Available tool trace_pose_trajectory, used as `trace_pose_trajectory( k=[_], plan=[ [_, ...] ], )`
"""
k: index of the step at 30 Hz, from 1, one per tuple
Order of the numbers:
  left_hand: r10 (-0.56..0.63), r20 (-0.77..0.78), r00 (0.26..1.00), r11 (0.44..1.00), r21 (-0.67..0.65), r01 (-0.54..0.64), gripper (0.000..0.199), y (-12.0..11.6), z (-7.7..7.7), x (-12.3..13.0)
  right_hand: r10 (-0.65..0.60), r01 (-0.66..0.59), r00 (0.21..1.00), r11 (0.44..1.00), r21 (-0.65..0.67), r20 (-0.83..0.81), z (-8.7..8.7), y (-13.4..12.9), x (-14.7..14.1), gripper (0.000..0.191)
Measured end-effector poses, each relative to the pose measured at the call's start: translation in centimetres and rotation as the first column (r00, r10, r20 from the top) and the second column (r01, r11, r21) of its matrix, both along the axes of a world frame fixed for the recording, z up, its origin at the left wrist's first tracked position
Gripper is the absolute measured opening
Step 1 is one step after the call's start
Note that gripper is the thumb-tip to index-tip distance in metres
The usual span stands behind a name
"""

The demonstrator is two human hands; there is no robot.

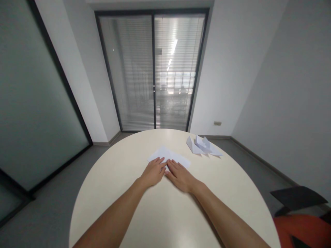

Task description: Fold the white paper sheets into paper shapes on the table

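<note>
A white sheet of paper (163, 151), apparently folded, lies flat on the round cream table (155, 213). My left hand (154, 172) rests on its near left part, fingers stretched out and pointing to the right. From the other side my right hand (180, 175) lies flat on the paper's near edge, its fingers extended toward the upper left. The fingertips of both hands almost meet at the middle of the near edge. Both palms cover the near part of the paper, so the folds there are hidden.
Several folded white paper pieces (204, 145) stand near the table's far right edge. A red and black chair (302, 227) is at the lower right, close to the table. Beyond the table are glass panels with blinds (170, 103) and a white wall (232, 69).
</note>
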State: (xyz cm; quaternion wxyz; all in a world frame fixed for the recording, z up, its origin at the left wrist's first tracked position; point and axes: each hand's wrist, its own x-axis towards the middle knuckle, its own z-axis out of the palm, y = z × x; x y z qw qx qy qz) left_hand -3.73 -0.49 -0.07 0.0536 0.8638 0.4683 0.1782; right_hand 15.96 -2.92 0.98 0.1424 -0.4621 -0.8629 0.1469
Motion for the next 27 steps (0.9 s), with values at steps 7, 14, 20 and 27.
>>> trace_pose_trajectory(
  k=[7, 14, 20, 27],
  plan=[
    [-0.007, -0.069, 0.998, 0.999, 0.053, 0.011, 0.043, -0.9, 0.9, 0.2, -0.201, 0.206, 0.968, 0.978, -0.018, 0.15, 0.1, 1.4, 2.3, 0.073],
    [-0.035, -0.132, 0.991, 0.991, 0.123, 0.051, 0.045, -2.7, 2.4, 1.0, -0.109, 0.102, 0.991, 0.991, 0.091, 0.079, 0.8, 1.5, 2.4, 0.05],
    [-0.096, -0.112, 0.989, 0.991, 0.079, 0.105, 0.047, -2.7, 2.1, 1.1, 0.031, -0.031, 0.999, 0.999, -0.016, -0.011, 0.3, 1.8, 2.4, 0.056],
    [-0.053, -0.129, 0.99, 0.996, 0.058, 0.061, 0.045, -3.2, 2.7, 1.7, -0.103, 0.101, 0.994, 0.994, 0.052, 0.032, 0.6, 1.9, 2.7, 0.052]
  ],
)
